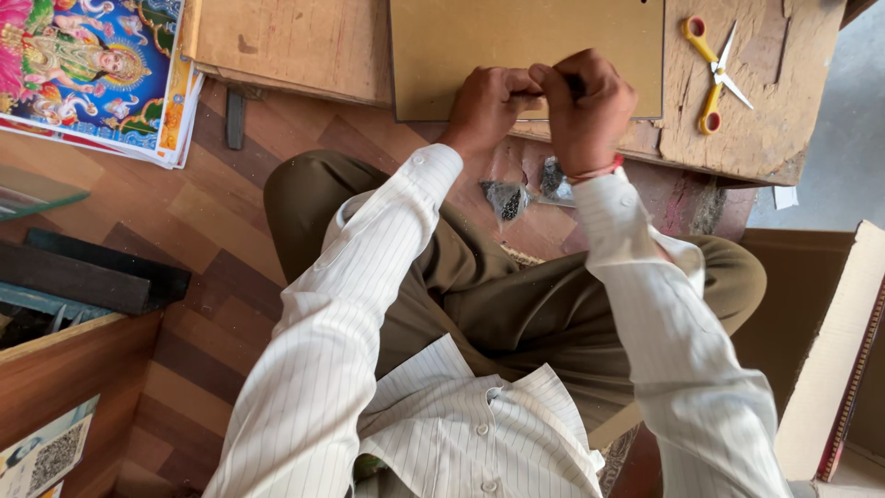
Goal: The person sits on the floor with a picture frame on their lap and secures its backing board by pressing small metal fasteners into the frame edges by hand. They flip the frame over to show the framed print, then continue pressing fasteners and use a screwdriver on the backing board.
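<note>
Item: my left hand (487, 103) and right hand (583, 109), pressed together, fingertips pinched on something small I cannot make out, at the near edge of the brown board (525, 46) on the worn bench (765, 129).
Risk: the pinched piece could slip and drop to the floor, both grips being crowded.
Nearby: scissors (714, 74) far right, clear; small bags (525, 194) below my wrists; colourful prints (92, 69) far left.
</note>
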